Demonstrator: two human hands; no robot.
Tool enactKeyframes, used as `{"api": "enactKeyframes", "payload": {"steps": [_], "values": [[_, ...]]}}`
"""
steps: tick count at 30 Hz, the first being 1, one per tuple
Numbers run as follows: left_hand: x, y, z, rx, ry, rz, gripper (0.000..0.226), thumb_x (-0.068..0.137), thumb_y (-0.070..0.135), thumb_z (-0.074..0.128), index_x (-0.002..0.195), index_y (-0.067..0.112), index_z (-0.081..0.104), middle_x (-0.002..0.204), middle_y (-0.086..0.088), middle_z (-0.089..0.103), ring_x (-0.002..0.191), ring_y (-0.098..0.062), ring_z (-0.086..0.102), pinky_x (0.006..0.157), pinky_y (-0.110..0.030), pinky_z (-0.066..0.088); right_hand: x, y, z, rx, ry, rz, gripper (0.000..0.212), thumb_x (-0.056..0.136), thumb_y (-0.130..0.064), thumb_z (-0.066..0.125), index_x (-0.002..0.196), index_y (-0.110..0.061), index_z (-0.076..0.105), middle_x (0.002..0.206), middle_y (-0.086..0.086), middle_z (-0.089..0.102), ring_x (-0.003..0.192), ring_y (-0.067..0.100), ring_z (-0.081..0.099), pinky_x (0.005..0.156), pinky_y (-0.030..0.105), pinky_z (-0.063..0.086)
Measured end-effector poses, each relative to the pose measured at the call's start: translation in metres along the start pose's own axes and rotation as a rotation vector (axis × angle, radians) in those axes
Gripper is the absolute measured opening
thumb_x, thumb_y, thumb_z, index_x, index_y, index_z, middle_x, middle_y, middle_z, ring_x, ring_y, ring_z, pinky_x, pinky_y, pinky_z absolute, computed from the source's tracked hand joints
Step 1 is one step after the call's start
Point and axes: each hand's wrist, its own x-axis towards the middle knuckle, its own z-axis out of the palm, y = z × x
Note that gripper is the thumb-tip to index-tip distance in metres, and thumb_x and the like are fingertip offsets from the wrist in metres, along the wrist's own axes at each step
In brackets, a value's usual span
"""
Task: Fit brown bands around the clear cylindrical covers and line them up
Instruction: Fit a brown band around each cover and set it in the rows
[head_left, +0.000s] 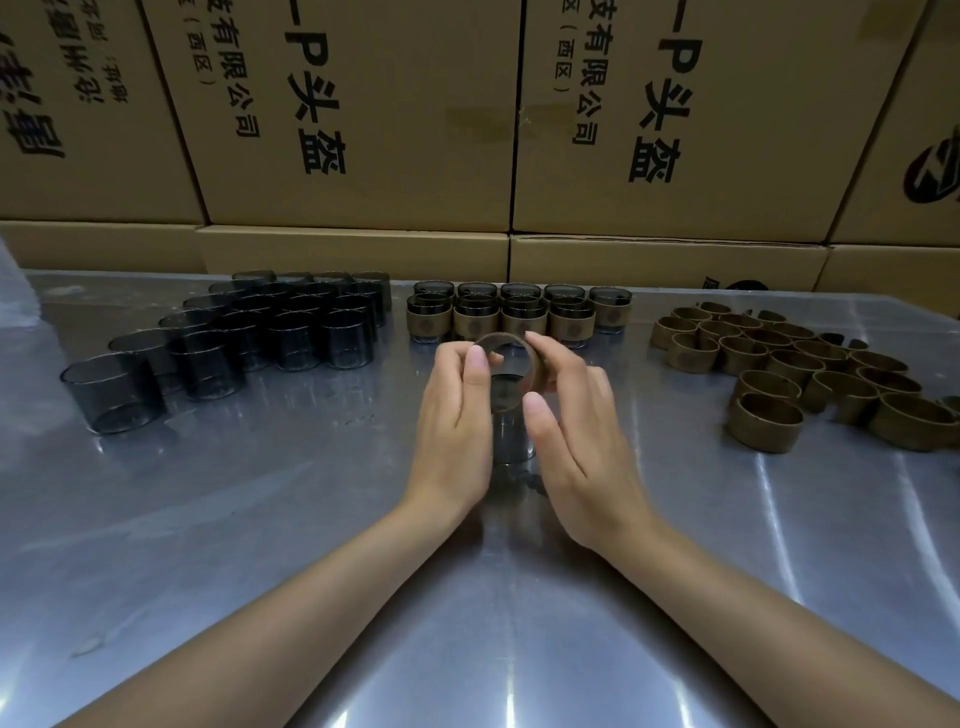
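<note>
I see left hand (457, 410) and right hand (566, 421) pinching brown band (537, 364) atop clear cover (511, 431) on desk (260, 519).

Bare covers (270, 332) left, banded covers (519, 314) centre, loose bands (810, 374) right, boxes (363, 114) behind.

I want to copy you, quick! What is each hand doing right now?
Left hand: pinches the band at its left rim.
Right hand: grips the band's right side, over the cover.
</note>
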Motion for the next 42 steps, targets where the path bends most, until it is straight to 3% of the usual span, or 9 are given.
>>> {"api": "enactKeyframes", "payload": {"steps": [4,9,12,18,23,26,31,38,42], "values": [[-0.001,-0.002,0.002,-0.013,-0.070,-0.036,0.022,0.101,0.044,0.026,0.102,0.029,0.043,0.112,0.012,0.056,0.106,0.004,0.051,0.084,-0.014,0.037,0.002,0.001,0.003,0.013,-0.019,0.035,0.058,0.096,-0.047,0.028,0.147,-0.021,0.032,0.116,-0.023,0.043,0.112,-0.006,0.034,0.094,0.001,0.020],[0.003,-0.003,0.001,-0.027,-0.206,-0.114,0.049,0.085,0.069,0.020,0.099,0.026,0.037,0.096,0.017,0.048,0.080,0.020,0.047,0.079,-0.017,0.040,0.007,0.012,0.005,0.181,-0.008,0.206,0.049,0.097,-0.042,0.023,0.143,-0.033,0.036,0.120,-0.043,0.034,0.118,-0.025,0.023,0.093,-0.004,0.014],[0.006,-0.005,0.001,-0.014,-0.263,-0.149,0.057,0.087,0.073,0.018,0.105,0.023,0.035,0.104,0.009,0.051,0.090,0.004,0.051,0.083,-0.028,0.042,0.010,0.017,0.007,0.308,-0.034,0.289,0.039,0.104,-0.033,0.025,0.140,-0.032,0.041,0.138,-0.024,0.044,0.133,-0.008,0.030,0.113,0.017,0.022],[0.011,-0.006,-0.007,-0.009,-0.431,-0.181,0.072,0.075,0.070,0.031,0.132,0.026,0.029,0.115,0.028,0.045,0.092,0.032,0.045,0.076,0.006,0.035,0.011,0.023,0.009,0.357,-0.017,0.371,0.038,0.107,-0.022,0.026,0.135,-0.018,0.052,0.131,-0.002,0.056,0.129,0.010,0.045,0.112,0.040,0.033],[0.018,-0.015,-0.020,0.052,-0.581,-0.133,0.062,0.080,0.054,0.052,0.135,0.026,0.045,0.130,0.011,0.057,0.118,0.006,0.052,0.098,-0.012,0.039,0.012,0.025,0.008,0.406,-0.054,0.477,0.037,0.106,-0.032,0.024,0.129,-0.034,0.054,0.126,-0.009,0.061,0.124,0.008,0.051,0.110,0.043,0.038],[0.018,-0.014,-0.021,0.026,-0.597,-0.162,0.058,0.082,0.055,0.049,0.134,0.028,0.046,0.131,0.015,0.056,0.120,0.009,0.049,0.095,-0.007,0.037,0.012,0.025,0.008,0.400,-0.093,0.493,0.035,0.106,-0.039,0.022,0.120,-0.047,0.053,0.121,-0.016,0.062,0.121,0.005,0.052,0.109,0.043,0.039],[0.020,-0.011,-0.024,-0.032,-0.621,-0.222,0.049,0.086,0.054,0.046,0.131,0.035,0.047,0.133,0.020,0.053,0.120,0.014,0.047,0.094,-0.002,0.037,0.011,0.029,0.002,0.371,-0.292,0.466,0.065,0.092,-0.069,0.018,0.149,-0.039,0.027,0.148,-0.014,0.041,0.138,0.006,0.036,0.117,0.042,0.027],[0.024,-0.015,-0.025,-0.063,-0.649,-0.331,0.059,0.094,0.052,0.044,0.144,0.019,0.041,0.137,0.002,0.055,0.139,-0.019,0.040,0.109,-0.032,0.034,0.012,0.030,-0.008,0.316,-0.420,0.416,0.048,0.102,-0.050,0.024,0.149,-0.041,0.023,0.145,-0.022,0.038,0.135,-0.003,0.034,0.118,0.034,0.024],[0.022,-0.018,-0.029,0.118,-0.664,-0.260,0.088,0.079,0.080,0.027,0.152,0.030,0.026,0.155,0.018,0.029,0.143,0.001,0.022,0.121,-0.036,0.018,0.015,0.030,-0.009,0.317,-0.460,0.463,0.075,0.088,-0.068,0.025,0.154,-0.034,0.016,0.157,-0.017,0.025,0.143,0.002,0.024,0.120,0.038,0.019]]}}
